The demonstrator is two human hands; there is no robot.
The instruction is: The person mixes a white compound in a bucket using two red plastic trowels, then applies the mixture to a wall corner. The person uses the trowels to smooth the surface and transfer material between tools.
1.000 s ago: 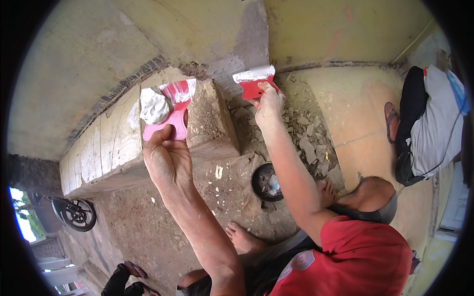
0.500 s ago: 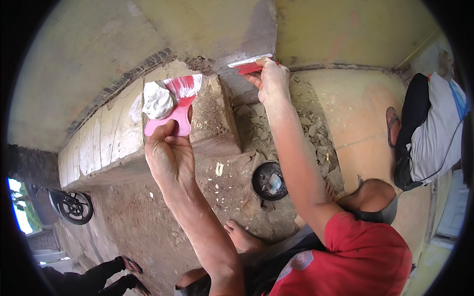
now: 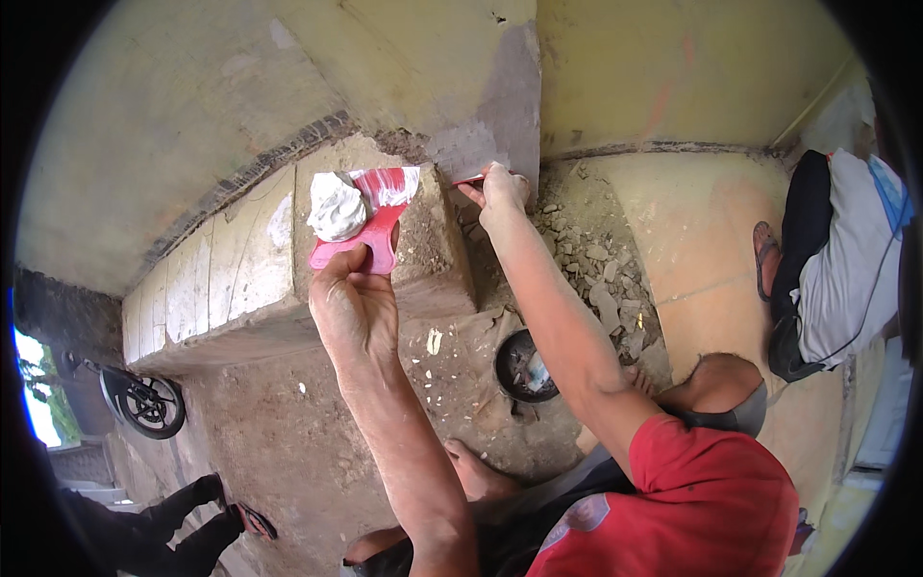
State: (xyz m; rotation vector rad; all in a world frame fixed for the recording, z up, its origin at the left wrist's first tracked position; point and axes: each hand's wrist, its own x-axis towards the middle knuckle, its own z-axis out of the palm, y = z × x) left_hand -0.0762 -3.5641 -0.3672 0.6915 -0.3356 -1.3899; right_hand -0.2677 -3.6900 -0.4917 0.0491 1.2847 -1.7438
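Note:
My left hand [image 3: 354,303] is closed on the handle of a pink and red putty scraper [image 3: 381,240], thumb on top. A thick white lump of putty [image 3: 336,208] sits on its blade, and white streaks smear the red part beside the lump. Farther right, my right hand [image 3: 506,192] grips a second red scraper [image 3: 469,180], seen nearly edge-on and mostly hidden by the fingers. This scraper is close to the lower part of a grey patch [image 3: 510,111] on the wall corner; whether it touches cannot be made out.
A concrete ledge [image 3: 240,255] runs along the wall at left. Broken rubble [image 3: 591,264] lies below the corner, near a black bowl [image 3: 511,363] on the floor. Other people's legs show: dark trousers [image 3: 159,524] lower left, a sandaled foot [image 3: 766,260] right. A motorcycle wheel [image 3: 149,406] stands far left.
My right hand has moved lower along the wall corner, and its scraper has turned edge-on. The left hand with the loaded scraper has come nearer to it. The view has shifted slightly.

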